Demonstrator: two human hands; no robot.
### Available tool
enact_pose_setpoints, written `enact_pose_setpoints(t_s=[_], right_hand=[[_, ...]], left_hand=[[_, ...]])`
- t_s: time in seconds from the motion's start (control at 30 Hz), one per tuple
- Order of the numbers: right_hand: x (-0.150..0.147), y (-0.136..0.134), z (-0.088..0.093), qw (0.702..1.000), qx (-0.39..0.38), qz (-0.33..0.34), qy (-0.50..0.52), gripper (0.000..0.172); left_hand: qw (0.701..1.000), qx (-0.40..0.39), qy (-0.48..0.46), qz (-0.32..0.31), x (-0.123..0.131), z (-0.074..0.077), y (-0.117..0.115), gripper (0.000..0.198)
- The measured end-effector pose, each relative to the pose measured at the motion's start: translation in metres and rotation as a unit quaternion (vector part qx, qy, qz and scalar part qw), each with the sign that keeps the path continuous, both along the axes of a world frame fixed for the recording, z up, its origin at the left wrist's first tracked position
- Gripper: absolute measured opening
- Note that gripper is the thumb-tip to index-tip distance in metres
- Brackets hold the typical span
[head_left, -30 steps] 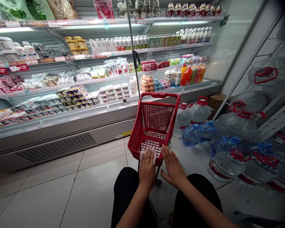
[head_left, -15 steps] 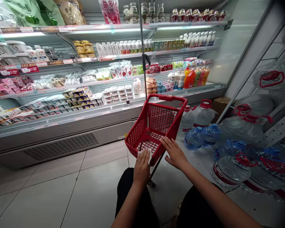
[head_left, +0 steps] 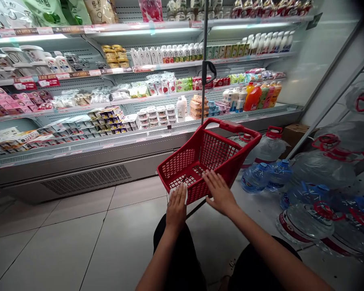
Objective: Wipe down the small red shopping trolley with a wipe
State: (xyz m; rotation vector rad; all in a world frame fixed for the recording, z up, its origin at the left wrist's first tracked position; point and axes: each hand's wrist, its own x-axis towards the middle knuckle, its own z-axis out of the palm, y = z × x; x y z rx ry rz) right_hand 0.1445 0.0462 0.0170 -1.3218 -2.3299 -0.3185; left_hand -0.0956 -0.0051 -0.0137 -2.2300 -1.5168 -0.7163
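Two hands are working at the near end of a red basket, just past my black-trousered knees. My left hand is lying flat, fingers straight, pressing a white cloth against the basket's near rim at its left corner. It is not curling around the cloth. My right hand is resting open beside it, palm down on the same near wall with the fingers spreading over the rim. Both hands are touching the basket, so neither one is nearer.

The basket is sitting straight ahead of me and looks empty. It is tilting, with the near left corner low and the far handle high. Its long axis is running away from me and to the right, from the cloth corner towards that handle. A thin leg is showing under it, between my hands and the floor.

On the left, bare floor tiles are giving plenty of room. On the right, large water jugs are crowding in. The nearest small blue-capped ones are lying just beside the basket's right wall, so room is tight on that side.

Beyond the handle, a grey pole is rising upright. Behind it, the chiller cabinet is running across the whole view, its shelves holding cartons, tubs and bottles. Its lower edge is standing near the basket's far end.
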Motion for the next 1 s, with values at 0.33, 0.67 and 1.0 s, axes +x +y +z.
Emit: enact_pose_setpoints(t_s=[0.33,0.67,1.0], right_hand=[[0.005,0.012,0.007,0.999,0.003,-0.025,0.031,0.094],[0.020,-0.019,0.028,1.000,0.019,-0.010,0.003,0.090],[0.037,-0.029,0.033,0.996,0.048,-0.067,0.040,0.097]], left_hand=[[0.995,0.018,-0.048,0.080,0.003,0.009,0.034,0.072],[1.000,-0.012,-0.022,0.006,0.053,0.022,0.040,0.075],[0.998,-0.015,-0.058,0.003,0.082,0.029,0.036,0.080]])
